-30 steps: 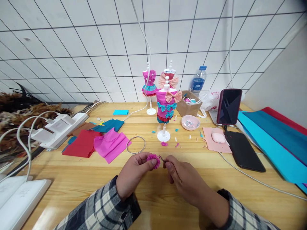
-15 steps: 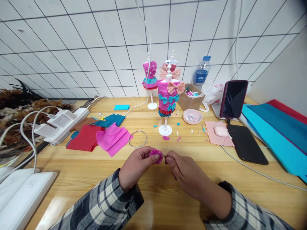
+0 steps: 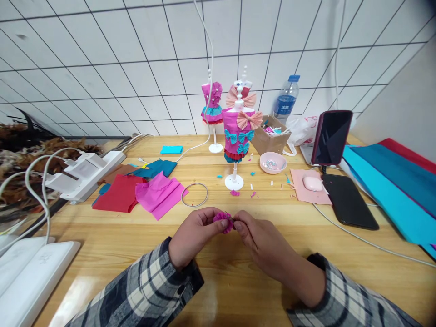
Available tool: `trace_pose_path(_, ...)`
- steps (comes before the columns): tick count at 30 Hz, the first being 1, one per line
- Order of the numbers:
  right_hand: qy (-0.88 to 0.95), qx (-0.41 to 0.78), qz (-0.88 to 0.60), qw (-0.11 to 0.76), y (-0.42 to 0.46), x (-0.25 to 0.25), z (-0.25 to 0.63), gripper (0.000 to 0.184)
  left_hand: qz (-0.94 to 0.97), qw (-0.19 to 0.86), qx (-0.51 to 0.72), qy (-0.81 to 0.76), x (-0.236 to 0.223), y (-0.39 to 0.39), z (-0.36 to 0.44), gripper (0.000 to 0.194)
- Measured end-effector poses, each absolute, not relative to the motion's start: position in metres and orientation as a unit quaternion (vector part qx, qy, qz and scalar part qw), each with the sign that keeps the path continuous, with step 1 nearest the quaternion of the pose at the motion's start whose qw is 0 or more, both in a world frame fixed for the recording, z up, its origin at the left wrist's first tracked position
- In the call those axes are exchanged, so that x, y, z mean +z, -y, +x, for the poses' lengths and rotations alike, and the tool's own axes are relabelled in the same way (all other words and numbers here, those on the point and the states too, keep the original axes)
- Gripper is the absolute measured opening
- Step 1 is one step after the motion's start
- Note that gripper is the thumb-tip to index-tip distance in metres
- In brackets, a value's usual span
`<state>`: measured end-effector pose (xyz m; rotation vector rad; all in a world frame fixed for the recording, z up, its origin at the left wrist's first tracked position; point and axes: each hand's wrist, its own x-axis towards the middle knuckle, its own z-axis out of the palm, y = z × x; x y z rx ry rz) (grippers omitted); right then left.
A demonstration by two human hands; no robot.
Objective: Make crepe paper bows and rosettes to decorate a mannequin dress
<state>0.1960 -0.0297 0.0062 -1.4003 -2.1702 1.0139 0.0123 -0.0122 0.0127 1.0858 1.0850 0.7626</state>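
Note:
Between the thumb and fingers of my left hand (image 3: 197,234) is a small magenta pleated paper rosette (image 3: 226,228). My right hand (image 3: 260,238) is closed around a thin, dark, pointed tool (image 3: 233,220), mostly hidden by the fingers, so its kind is unclear. The tip of this tool meets the rosette's right edge. Beyond my hands stands a mini dress form (image 3: 235,131) in magenta paper with blue bows and a peach bow. Behind it are another dress form (image 3: 211,102) with a blue skirt and a third one (image 3: 245,86), partly hidden.
A metal ring (image 3: 194,195) lies by magenta paper (image 3: 160,195) and red paper (image 3: 117,193). At right are a pink bowl (image 3: 273,163), a cardboard box (image 3: 270,141), a bottle (image 3: 286,102), an upright phone (image 3: 332,136) and a black phone (image 3: 350,202). A power strip (image 3: 88,177) sits left.
The camera view has shifted slightly. My right hand has come closer to my left, and the tool's tip now reaches the rosette's edge. Both hands keep their hold.

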Motion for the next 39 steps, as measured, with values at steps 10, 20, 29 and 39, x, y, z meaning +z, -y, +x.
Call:
trace_pose_path(10,0.775,0.341,-0.502,0.176,0.029,0.007,0.196,0.034,0.474,0.662,0.339,-0.471,0.013,0.012,0.012,0.021)
trace_pose_path(20,0.777,0.322,-0.516,0.162,0.027,0.008,0.196,0.034,0.482,0.654,0.339,-0.473,0.013,0.011,0.012,0.025)
trace_pose_path(29,0.721,0.342,-0.553,0.239,0.014,0.005,0.208,0.035,0.485,0.654,0.317,-0.486,0.014,0.008,0.012,0.025)
trace_pose_path(39,0.633,0.469,-0.526,0.32,0.01,0.0,0.199,0.03,0.494,0.664,0.313,-0.465,0.012,0.009,0.011,0.027)
